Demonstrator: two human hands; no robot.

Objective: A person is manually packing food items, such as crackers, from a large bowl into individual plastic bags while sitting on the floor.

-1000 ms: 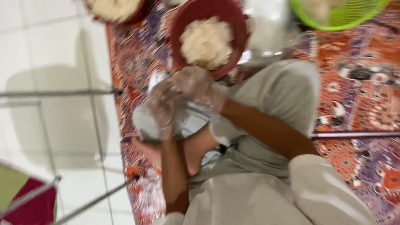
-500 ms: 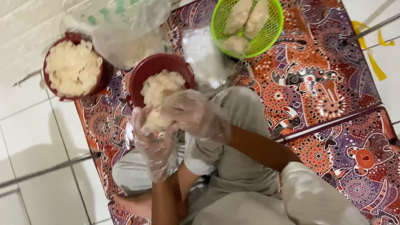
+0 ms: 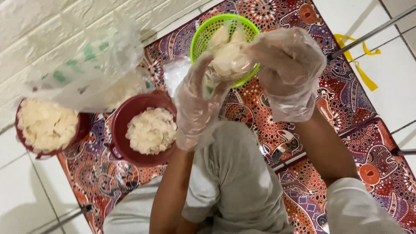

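Observation:
Both my hands wear clear plastic gloves and are raised in front of me. My left hand (image 3: 197,104) and my right hand (image 3: 288,73) together press a pale lump of dough (image 3: 227,58) between their fingers. The lump hangs over a green mesh basket (image 3: 203,37) that holds a few shaped pale pieces. A dark red bowl (image 3: 123,130) of white flaky pieces stands on the mat just left of my left forearm. My knees in grey trousers are below.
A second red bowl (image 3: 47,125) of the same pale pieces stands at far left. A clear plastic bag (image 3: 86,69) leans by the white wall. A patterned red mat (image 3: 346,130) covers white floor tiles; a yellow ribbon (image 3: 362,65) lies at right.
My hands have lifted the dough from over the near red bowl up and toward the green basket. The view has swung so the basket now sits behind my hands.

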